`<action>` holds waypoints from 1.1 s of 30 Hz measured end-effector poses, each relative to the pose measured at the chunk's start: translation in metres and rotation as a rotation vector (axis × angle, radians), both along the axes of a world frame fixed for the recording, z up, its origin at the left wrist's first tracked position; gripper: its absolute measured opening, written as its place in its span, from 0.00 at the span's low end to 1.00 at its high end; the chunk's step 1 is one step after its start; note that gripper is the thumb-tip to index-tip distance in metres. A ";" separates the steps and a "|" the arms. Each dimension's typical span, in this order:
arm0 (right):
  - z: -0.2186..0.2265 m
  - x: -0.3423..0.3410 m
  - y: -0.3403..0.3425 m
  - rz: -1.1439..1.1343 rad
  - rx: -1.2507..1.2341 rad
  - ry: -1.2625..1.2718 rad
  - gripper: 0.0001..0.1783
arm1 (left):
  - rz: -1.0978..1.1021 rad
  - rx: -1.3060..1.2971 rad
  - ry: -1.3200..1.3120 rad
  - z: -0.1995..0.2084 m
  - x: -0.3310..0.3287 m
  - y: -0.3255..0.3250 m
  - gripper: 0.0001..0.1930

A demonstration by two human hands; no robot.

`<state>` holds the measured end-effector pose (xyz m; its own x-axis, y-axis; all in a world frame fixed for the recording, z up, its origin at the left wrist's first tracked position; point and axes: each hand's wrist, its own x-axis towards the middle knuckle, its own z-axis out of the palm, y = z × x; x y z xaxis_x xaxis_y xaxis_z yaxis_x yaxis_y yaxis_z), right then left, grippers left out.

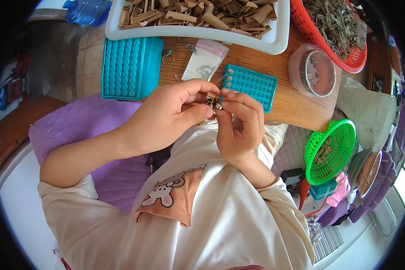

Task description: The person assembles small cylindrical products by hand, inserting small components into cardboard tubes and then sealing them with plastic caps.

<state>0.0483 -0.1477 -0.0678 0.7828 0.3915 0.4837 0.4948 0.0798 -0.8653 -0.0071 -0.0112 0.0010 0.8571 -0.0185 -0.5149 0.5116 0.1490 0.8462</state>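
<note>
Small brown part [212,101] sits between left hand [170,105] and right hand [243,122], both hands pinching it.

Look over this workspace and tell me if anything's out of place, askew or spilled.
Nothing looks plainly spilled or damaged. The one oddity is the green basket beyond the right side of the wooden table: it appears tilted, with loose pieces inside, though the fisheye lens may exaggerate its lean.
</note>
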 end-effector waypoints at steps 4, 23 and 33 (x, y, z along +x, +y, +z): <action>0.001 0.001 0.001 0.031 -0.032 -0.042 0.12 | -0.017 0.022 -0.008 -0.002 -0.001 0.002 0.14; -0.057 0.025 -0.044 0.039 -0.719 -0.005 0.09 | 0.124 -0.113 0.181 0.005 0.004 0.004 0.10; -0.055 0.025 -0.038 0.055 -0.891 -0.171 0.06 | 0.083 -0.145 0.123 -0.003 0.000 0.001 0.12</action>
<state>0.0731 -0.1852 -0.1228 0.6974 0.7108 0.0921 0.6375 -0.5565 -0.5328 -0.0068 -0.0098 -0.0016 0.7896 -0.0318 -0.6128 0.5906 0.3102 0.7450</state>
